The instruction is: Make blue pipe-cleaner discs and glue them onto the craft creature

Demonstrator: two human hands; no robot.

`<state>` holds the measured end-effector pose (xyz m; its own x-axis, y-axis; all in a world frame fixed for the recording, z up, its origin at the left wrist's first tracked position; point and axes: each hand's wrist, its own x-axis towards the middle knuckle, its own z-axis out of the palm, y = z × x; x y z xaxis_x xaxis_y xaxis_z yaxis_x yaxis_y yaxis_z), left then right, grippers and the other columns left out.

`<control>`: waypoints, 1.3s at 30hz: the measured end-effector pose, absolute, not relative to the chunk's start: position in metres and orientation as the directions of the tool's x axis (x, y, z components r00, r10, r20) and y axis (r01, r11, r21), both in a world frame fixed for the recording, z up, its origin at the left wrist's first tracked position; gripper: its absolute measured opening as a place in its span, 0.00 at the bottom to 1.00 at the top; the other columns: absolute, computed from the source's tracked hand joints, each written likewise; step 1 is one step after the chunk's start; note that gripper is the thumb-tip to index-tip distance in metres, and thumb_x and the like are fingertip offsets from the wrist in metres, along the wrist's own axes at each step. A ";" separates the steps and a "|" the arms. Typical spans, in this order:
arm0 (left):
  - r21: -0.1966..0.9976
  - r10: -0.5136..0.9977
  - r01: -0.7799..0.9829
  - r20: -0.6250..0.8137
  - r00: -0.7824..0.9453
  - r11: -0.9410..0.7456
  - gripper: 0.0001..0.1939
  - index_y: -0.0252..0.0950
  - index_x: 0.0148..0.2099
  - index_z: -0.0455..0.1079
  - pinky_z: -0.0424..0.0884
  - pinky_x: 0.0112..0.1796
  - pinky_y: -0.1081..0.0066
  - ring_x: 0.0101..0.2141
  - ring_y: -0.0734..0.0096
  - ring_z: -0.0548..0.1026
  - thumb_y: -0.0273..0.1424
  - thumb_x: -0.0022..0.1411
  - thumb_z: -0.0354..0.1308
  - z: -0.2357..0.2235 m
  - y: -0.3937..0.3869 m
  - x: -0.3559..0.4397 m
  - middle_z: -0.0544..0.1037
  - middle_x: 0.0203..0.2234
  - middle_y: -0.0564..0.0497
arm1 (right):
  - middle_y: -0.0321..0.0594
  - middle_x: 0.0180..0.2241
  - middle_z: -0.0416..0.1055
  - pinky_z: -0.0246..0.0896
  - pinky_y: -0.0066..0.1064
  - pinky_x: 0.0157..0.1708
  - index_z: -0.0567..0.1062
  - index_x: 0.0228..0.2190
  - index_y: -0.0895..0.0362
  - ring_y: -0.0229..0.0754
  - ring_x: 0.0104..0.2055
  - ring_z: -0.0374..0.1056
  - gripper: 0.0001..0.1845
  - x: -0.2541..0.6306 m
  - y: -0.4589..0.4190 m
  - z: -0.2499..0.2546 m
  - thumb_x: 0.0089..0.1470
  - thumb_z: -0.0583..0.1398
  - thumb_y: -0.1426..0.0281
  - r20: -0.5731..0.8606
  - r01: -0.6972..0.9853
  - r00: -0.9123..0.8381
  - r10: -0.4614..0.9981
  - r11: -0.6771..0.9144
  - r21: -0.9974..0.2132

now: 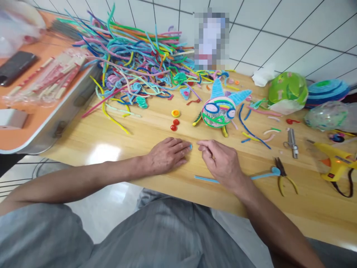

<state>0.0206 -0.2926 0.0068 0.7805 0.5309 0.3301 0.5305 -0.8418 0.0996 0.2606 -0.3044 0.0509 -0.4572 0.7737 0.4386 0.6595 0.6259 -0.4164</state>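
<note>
My left hand (167, 155) lies flat on the wooden table (134, 147), fingers stretched out side by side. A small blue piece (191, 146) shows at its fingertips; how it is held there is hard to see. Just right of it, my right hand (219, 158) has its fingers curled and the index finger forward; whatever is inside is hidden. Beneath the right wrist runs a light blue pipe cleaner (206, 179), its coiled end by the yellow-handled pliers (283, 176). Beyond the hands stands a round pipe-cleaner figure (219, 111) with blue ears. Red coils (174, 125) and a yellow-orange disc (175, 113) lie nearby.
A tangled heap of coloured pipe cleaners (134, 56) fills the back left. To the right are a yellow glue gun (334, 160), a metal tool (292, 143) and a green round object (287, 91). An orange-topped case (33, 126) borders the left side.
</note>
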 end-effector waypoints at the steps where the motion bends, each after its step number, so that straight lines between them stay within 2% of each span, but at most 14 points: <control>1: 0.099 0.539 0.538 0.313 0.782 -0.837 0.19 0.31 0.61 0.74 0.73 0.49 0.59 0.52 0.57 0.79 0.38 0.76 0.56 0.007 -0.292 0.020 0.81 0.56 0.40 | 0.38 0.34 0.83 0.71 0.31 0.36 0.76 0.43 0.55 0.41 0.34 0.80 0.12 0.262 -0.305 0.057 0.64 0.56 0.79 0.433 0.668 -0.460 0.776 0.623 -0.407; 5: 0.068 0.569 0.572 0.258 0.781 -0.817 0.20 0.33 0.61 0.74 0.72 0.51 0.57 0.55 0.55 0.78 0.39 0.76 0.56 0.010 -0.287 0.014 0.81 0.57 0.41 | 0.36 0.32 0.82 0.68 0.31 0.32 0.77 0.40 0.54 0.39 0.30 0.78 0.07 0.271 -0.306 0.076 0.64 0.60 0.76 0.442 0.701 -0.432 0.786 0.601 -0.384; 10: 0.045 0.549 0.577 0.376 0.747 -0.816 0.15 0.35 0.55 0.78 0.72 0.48 0.58 0.53 0.55 0.78 0.38 0.75 0.57 0.021 -0.272 -0.007 0.81 0.57 0.41 | 0.35 0.30 0.82 0.67 0.32 0.29 0.78 0.40 0.51 0.40 0.27 0.76 0.05 0.285 -0.306 0.094 0.65 0.61 0.71 0.409 0.745 -0.399 0.821 0.550 -0.378; 13: 0.087 0.626 0.658 0.423 0.655 -0.748 0.16 0.35 0.55 0.77 0.71 0.45 0.58 0.48 0.55 0.79 0.38 0.75 0.56 0.027 -0.257 -0.020 0.82 0.53 0.40 | 0.36 0.31 0.82 0.68 0.34 0.29 0.79 0.41 0.51 0.42 0.28 0.77 0.07 0.295 -0.306 0.102 0.65 0.60 0.71 0.379 0.776 -0.381 0.844 0.514 -0.366; 17: 0.115 0.715 0.729 0.349 0.606 -0.674 0.16 0.36 0.54 0.77 0.70 0.41 0.60 0.40 0.58 0.77 0.37 0.74 0.54 0.026 -0.242 -0.027 0.82 0.44 0.41 | 0.36 0.36 0.84 0.70 0.35 0.29 0.79 0.42 0.50 0.42 0.30 0.78 0.12 0.311 -0.308 0.111 0.63 0.57 0.74 0.351 0.789 -0.364 0.863 0.486 -0.376; 20: 0.131 0.748 0.747 0.277 0.604 -0.652 0.16 0.35 0.54 0.77 0.69 0.38 0.62 0.38 0.59 0.76 0.36 0.74 0.53 0.019 -0.236 -0.025 0.81 0.40 0.41 | 0.35 0.34 0.83 0.70 0.33 0.25 0.80 0.40 0.49 0.42 0.29 0.77 0.11 0.321 -0.311 0.116 0.64 0.57 0.73 0.290 0.789 -0.364 0.885 0.458 -0.410; 24: 0.176 0.751 0.733 0.244 0.614 -0.657 0.18 0.35 0.58 0.75 0.69 0.37 0.63 0.37 0.60 0.77 0.36 0.76 0.50 0.012 -0.230 -0.021 0.80 0.39 0.42 | 0.35 0.32 0.83 0.64 0.26 0.18 0.80 0.41 0.50 0.39 0.28 0.77 0.10 0.327 -0.314 0.113 0.64 0.58 0.71 0.182 0.787 -0.336 0.924 0.382 -0.485; 27: 0.201 0.744 0.717 0.225 0.629 -0.667 0.17 0.34 0.52 0.78 0.70 0.38 0.63 0.37 0.61 0.77 0.35 0.77 0.49 0.009 -0.228 -0.021 0.80 0.39 0.42 | 0.35 0.32 0.83 0.63 0.26 0.19 0.81 0.42 0.50 0.38 0.29 0.77 0.09 0.327 -0.311 0.100 0.65 0.60 0.70 0.165 0.786 -0.314 0.935 0.353 -0.508; 30: 0.251 0.749 0.706 0.217 0.626 -0.662 0.16 0.33 0.47 0.78 0.71 0.39 0.64 0.39 0.61 0.77 0.34 0.77 0.50 0.009 -0.227 -0.022 0.79 0.40 0.42 | 0.36 0.34 0.83 0.66 0.29 0.24 0.82 0.41 0.50 0.39 0.30 0.76 0.08 0.325 -0.302 0.077 0.65 0.61 0.69 0.296 0.780 -0.174 0.939 0.315 -0.541; 33: 0.286 0.754 0.698 0.222 0.618 -0.656 0.14 0.33 0.47 0.77 0.71 0.41 0.63 0.40 0.60 0.76 0.33 0.76 0.51 0.009 -0.228 -0.023 0.79 0.39 0.42 | 0.37 0.33 0.82 0.71 0.34 0.31 0.82 0.43 0.50 0.40 0.29 0.75 0.08 0.326 -0.291 0.050 0.64 0.63 0.66 0.453 0.662 0.081 0.888 0.292 -0.691; 36: 0.303 0.757 0.694 0.237 0.609 -0.653 0.14 0.33 0.47 0.76 0.71 0.42 0.62 0.40 0.60 0.76 0.33 0.76 0.51 0.008 -0.229 -0.022 0.79 0.39 0.42 | 0.38 0.30 0.82 0.74 0.39 0.32 0.82 0.41 0.52 0.43 0.28 0.77 0.10 0.332 -0.283 0.031 0.60 0.67 0.61 0.470 0.552 0.199 0.860 0.298 -0.779; 39: 0.330 0.759 0.685 0.252 0.600 -0.650 0.13 0.33 0.47 0.76 0.71 0.42 0.62 0.40 0.59 0.76 0.33 0.75 0.51 0.005 -0.230 -0.021 0.79 0.39 0.42 | 0.39 0.29 0.83 0.76 0.40 0.32 0.82 0.39 0.54 0.45 0.28 0.78 0.13 0.341 -0.280 0.022 0.58 0.69 0.58 0.436 0.561 0.260 0.862 0.233 -0.795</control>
<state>-0.0208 -0.2302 0.0051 0.5997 0.7594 0.2523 0.6845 -0.6501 0.3298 0.3412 -0.2803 0.0222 0.2595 0.8619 0.4357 0.5605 0.2329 -0.7947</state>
